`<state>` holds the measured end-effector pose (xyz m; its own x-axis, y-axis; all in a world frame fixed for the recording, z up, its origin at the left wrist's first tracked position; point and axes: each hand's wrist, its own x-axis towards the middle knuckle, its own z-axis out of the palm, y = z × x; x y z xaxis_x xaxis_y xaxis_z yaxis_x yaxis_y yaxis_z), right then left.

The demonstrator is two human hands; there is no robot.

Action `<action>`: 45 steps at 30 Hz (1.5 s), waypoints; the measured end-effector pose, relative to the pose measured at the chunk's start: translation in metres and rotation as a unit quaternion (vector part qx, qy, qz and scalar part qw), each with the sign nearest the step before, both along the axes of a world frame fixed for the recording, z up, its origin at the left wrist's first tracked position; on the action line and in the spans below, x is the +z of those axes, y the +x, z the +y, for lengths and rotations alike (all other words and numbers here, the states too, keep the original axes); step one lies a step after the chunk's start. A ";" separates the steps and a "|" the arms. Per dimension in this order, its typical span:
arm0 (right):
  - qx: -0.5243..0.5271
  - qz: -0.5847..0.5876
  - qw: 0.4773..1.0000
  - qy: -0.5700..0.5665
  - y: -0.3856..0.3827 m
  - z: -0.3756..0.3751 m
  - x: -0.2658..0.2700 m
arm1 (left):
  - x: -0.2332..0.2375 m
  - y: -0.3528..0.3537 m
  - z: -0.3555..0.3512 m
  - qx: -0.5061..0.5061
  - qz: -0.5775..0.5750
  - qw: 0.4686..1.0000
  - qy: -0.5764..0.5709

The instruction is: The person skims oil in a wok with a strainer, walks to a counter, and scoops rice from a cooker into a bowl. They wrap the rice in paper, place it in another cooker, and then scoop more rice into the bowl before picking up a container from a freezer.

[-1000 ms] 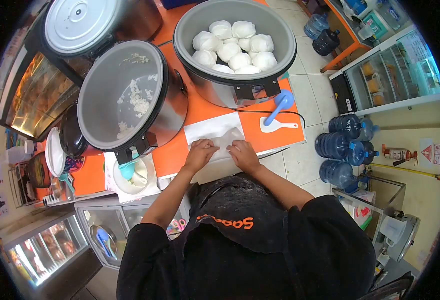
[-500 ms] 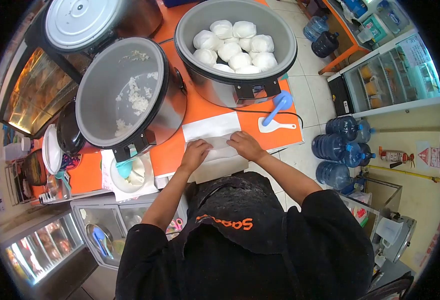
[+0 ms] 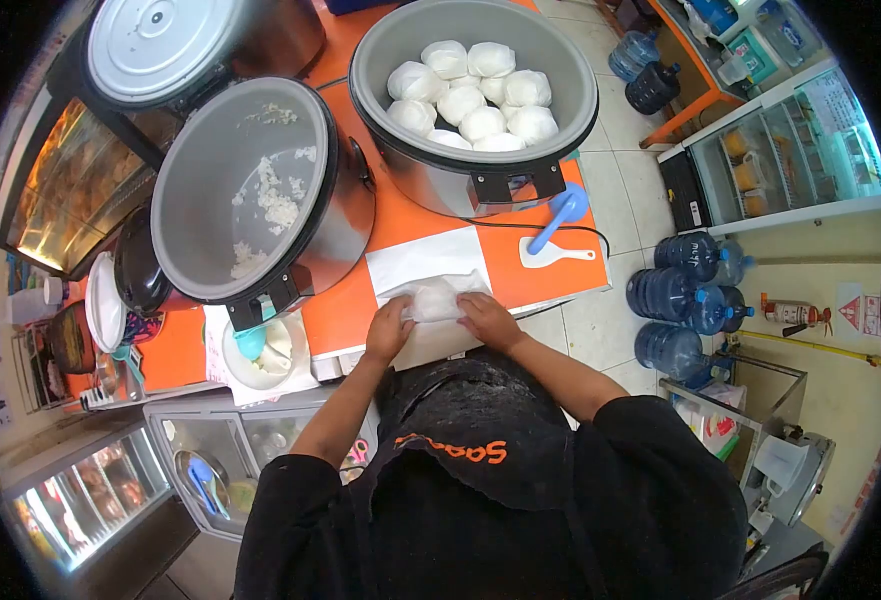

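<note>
A white paper-wrapped packet lies at the table's front edge between my hands; its contents are hidden, though it bulges in the middle. My left hand is closed on its left end, and my right hand grips the right end. Under and behind the packet spreads white paper. Just beyond stands a large pot with several similar white wrapped bundles inside. To the left, a tilted grey-lined pot has rice stuck to its inner wall.
A blue ladle and a white rice paddle rest on the orange table at right. A bowl with a turquoise scoop sits left. Water jugs stand on the floor. A lidded pot is at the back left.
The paper between my hands has gone from a flatter fold to a rounder, tucked packet. Both hands have come slightly lower, toward my body, at the packet's ends.
</note>
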<state>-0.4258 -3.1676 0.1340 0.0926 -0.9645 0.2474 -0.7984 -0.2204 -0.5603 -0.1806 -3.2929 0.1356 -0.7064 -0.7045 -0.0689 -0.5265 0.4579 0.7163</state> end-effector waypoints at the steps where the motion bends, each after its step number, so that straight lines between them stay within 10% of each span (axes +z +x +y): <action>1: -0.009 -0.007 1.000 0.010 0.001 -0.001 -0.004 | 0.001 -0.004 -0.002 0.017 -0.021 0.998 0.050; 4: -0.122 -0.052 0.975 0.178 0.010 -0.015 -0.010 | 0.007 -0.017 -0.005 0.055 -0.093 0.988 0.111; 19: -0.049 -0.047 0.981 0.184 -0.015 -0.050 -0.024 | 0.008 -0.023 -0.017 -0.022 -0.115 0.990 -0.083; 25: -0.066 0.115 0.932 0.338 -0.009 -0.099 -0.032 | 0.013 -0.041 -0.045 -0.048 -0.128 0.990 -0.016; 31: -0.182 0.191 0.948 0.180 0.010 -0.089 0.020 | 0.009 -0.047 -0.055 -0.109 -0.117 0.985 0.060; 38: -0.150 -0.028 0.980 0.125 0.015 -0.050 -0.006 | 0.003 -0.030 -0.039 -0.076 0.015 0.990 0.118; 45: -0.182 -0.304 0.892 0.279 0.042 -0.052 0.038 | 0.016 -0.021 -0.028 -0.034 0.084 0.984 0.155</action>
